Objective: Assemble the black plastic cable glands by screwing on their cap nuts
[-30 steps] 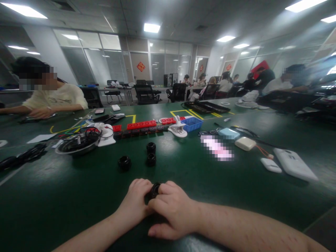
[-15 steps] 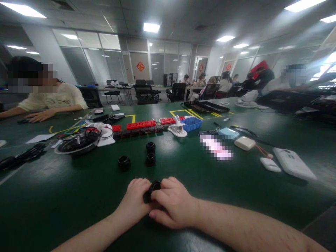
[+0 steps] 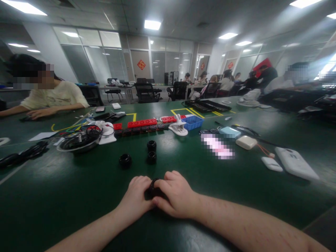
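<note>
At the near middle of the table, my left hand (image 3: 138, 193) is closed around the left side of a glossy black ring-shaped part (image 3: 152, 186). My right hand (image 3: 177, 196) grips the same part from the right, its thumb and index finger at the rim. Fingers cover most of the part. Beyond my hands stand similar black round parts with openings on top: one on the left (image 3: 125, 160), and two close together, a nearer one (image 3: 151, 157) and a farther one (image 3: 151, 145).
A metal bowl (image 3: 60, 146) with black cables sits left. Across the middle run a red strip (image 3: 141, 123), a white clip-like stand (image 3: 178, 128) and a blue basket (image 3: 194, 123). Several small items, including a white case (image 3: 296, 162), lie right. A person (image 3: 57, 96) sits far left.
My right hand has shifted slightly up, its thumb and index finger now closer around the black part. My left hand stays on it. The view has moved slightly.
</note>
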`<state>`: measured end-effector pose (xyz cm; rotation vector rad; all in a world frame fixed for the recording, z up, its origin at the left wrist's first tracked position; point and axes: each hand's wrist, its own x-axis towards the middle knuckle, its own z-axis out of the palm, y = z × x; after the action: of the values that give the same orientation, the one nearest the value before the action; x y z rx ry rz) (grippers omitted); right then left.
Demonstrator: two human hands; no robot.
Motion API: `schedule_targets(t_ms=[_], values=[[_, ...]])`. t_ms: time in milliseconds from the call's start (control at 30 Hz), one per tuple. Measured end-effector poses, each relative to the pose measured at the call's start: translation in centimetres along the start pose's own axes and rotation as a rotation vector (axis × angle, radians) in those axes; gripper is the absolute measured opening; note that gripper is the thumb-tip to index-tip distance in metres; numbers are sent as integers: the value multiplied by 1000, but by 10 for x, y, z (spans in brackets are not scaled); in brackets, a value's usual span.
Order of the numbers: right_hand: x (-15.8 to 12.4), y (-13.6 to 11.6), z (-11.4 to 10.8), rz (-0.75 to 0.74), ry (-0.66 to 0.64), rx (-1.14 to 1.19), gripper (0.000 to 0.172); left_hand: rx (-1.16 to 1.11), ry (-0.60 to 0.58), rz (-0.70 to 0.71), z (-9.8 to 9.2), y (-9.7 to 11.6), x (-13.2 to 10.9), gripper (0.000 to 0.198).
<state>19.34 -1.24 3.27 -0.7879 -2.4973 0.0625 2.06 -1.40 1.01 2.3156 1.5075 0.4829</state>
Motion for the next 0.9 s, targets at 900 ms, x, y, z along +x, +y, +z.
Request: schedule_targets(t_ms=[900], values=[[3,6,1,107,-56,55,38,-27,-6,74,-2,4,-2,24]])
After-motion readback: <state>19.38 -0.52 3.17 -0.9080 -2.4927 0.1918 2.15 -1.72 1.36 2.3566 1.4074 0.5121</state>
